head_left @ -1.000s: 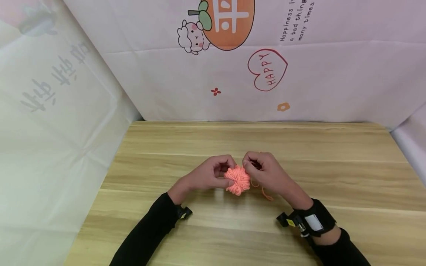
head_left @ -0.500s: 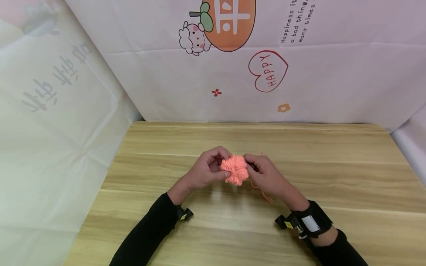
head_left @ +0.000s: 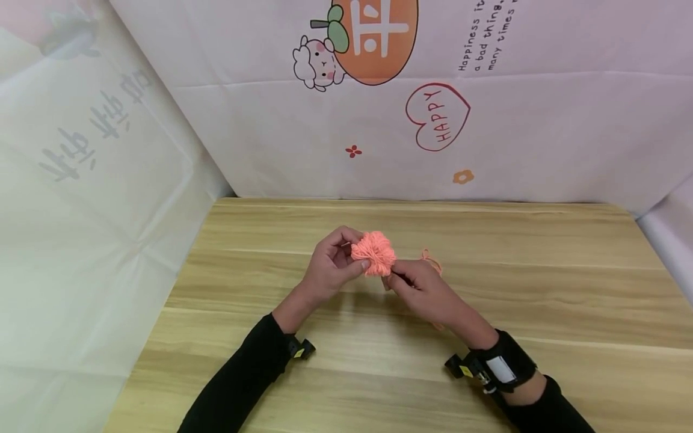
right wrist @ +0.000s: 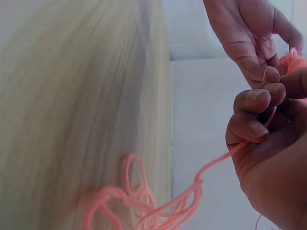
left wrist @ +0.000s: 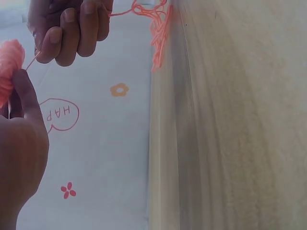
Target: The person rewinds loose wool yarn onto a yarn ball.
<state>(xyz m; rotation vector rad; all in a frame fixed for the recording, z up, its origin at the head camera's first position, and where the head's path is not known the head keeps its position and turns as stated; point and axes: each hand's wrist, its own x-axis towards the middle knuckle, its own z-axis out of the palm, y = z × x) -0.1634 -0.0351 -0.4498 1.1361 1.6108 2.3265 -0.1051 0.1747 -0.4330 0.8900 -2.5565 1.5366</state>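
A small coral-pink ball of yarn [head_left: 377,252] is held above the table, its strands bunched into puffy lobes. My left hand [head_left: 327,264] grips it from the left, with the thumb on its near face. Just right of the ball, my right hand [head_left: 425,291] pinches the yarn strand. In the left wrist view a short taut length runs from the ball to the right hand's fingertips [left wrist: 47,48]. From the curled fingers of that hand the strand [right wrist: 218,161] trails down to a loose heap of yarn [right wrist: 144,206], seen in the right wrist view.
A light wood-grain table [head_left: 271,373] lies under both hands. White printed cloth [head_left: 530,132] hangs behind its far edge, and more cloth [head_left: 108,252] hangs along the left side. Part of the loose yarn [head_left: 431,261] shows behind the right hand.
The left hand has raised the ball of yarn and moved it up and left. The right hand has moved slightly left, below the ball's right edge; more loose yarn shows behind it.
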